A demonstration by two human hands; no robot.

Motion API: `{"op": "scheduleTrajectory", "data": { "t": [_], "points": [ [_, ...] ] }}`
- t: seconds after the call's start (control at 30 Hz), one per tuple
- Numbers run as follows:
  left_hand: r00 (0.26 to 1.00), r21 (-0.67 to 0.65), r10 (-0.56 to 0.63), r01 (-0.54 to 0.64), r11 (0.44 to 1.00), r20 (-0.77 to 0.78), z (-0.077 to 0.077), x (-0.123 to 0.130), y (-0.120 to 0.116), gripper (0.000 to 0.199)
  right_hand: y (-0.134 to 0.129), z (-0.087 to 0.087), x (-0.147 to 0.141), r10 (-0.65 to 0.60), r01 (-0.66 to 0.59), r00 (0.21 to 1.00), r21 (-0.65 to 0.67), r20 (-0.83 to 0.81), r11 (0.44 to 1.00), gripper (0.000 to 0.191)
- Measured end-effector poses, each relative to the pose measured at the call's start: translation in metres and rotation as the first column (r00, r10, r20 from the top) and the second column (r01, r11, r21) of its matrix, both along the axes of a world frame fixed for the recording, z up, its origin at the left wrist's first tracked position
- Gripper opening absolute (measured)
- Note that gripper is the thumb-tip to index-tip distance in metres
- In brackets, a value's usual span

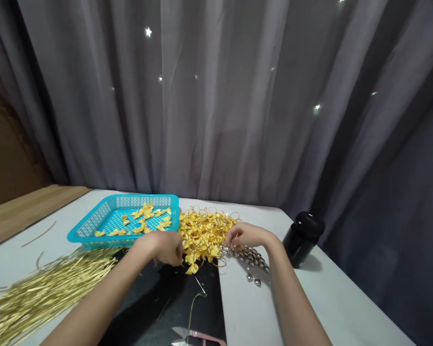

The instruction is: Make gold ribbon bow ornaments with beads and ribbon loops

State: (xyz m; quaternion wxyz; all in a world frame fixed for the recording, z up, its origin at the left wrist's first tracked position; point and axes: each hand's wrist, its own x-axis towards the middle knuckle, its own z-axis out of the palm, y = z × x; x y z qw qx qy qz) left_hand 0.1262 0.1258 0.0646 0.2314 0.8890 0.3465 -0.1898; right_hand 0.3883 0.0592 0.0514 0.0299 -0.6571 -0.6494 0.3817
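Two bare hands are meeting at a heap of yellow ribbon bows (204, 235) tangled with thin gold wire loops (198, 210), seen from the head camera. The left hand (162, 247) is curling down over the heap's near-left edge, its fingers bunched and partly hidden, so I cannot tell whether it is holding anything. The right hand (247, 235) is narrowing to a loose pinch at the heap's right edge, its fingertips reaching the bows just beside a row of silver metal charms (245, 254); whether it grips anything is too small to tell. Just past the left hand, a teal plastic basket (94, 221) is holding more yellow bows. Further left of that hand, a bundle of gold strips (39, 295) is lying on the white table (328, 298). Below the hands, a black mat (173, 307) is carrying pink-handled scissors (198, 336). Beyond the right hand, a black bottle (303, 238) is standing upright.
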Motion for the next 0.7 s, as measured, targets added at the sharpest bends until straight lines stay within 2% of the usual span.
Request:
{"op": "scheduleTrajectory", "data": {
  "t": [0.07, 0.13, 0.23, 0.33, 0.43, 0.57, 0.7],
  "points": [
    [1.0, 0.019, -0.005, 0.005, 1.0, -0.025, -0.005, 0.004, 0.002, 0.037, -0.002, 0.003, -0.021, 0.1, -0.11, 0.99, -0.108, -0.098, 0.988, 0.015],
    [0.999, 0.046, -0.02, 0.021, 0.999, -0.026, -0.008, 0.005, 0.005, 0.042, -0.001, 0.001, -0.043, 0.172, -0.206, 0.968, -0.19, -0.182, 0.96, 0.022],
    [0.999, 0.089, -0.041, 0.042, 0.995, -0.023, -0.009, 0.003, 0.009, 0.049, 0.006, -0.008, -0.07, 0.233, -0.284, 0.944, -0.218, -0.233, 0.934, 0.033],
    [0.999, 0.123, -0.045, 0.047, 0.991, -0.022, -0.006, 0.002, 0.01, 0.048, 0.013, -0.014, -0.082, 0.25, -0.278, 0.948, -0.129, -0.197, 0.952, 0.044],
    [1.0, 0.147, -0.028, 0.028, 0.989, -0.006, -0.002, 0.001, 0.008, 0.043, 0.014, -0.01, -0.081, 0.266, -0.274, 0.951, -0.034, -0.156, 0.961, 0.045],
    [0.999, 0.134, 0.005, -0.01, 0.991, 0.036, 0.004, -0.004, 0.004, 0.031, 0.002, 0.013, -0.069, 0.256, -0.241, 0.955, 0.114, -0.148, 0.964, 0.036],
    [0.995, 0.096, 0.08, -0.085, 0.992, 0.058, 0.011, -0.012, 0.004, 0.028, -0.022, 0.044, -0.056, 0.144, -0.122, 0.988, 0.292, -0.057, 0.949, 0.031]
  ]
}}
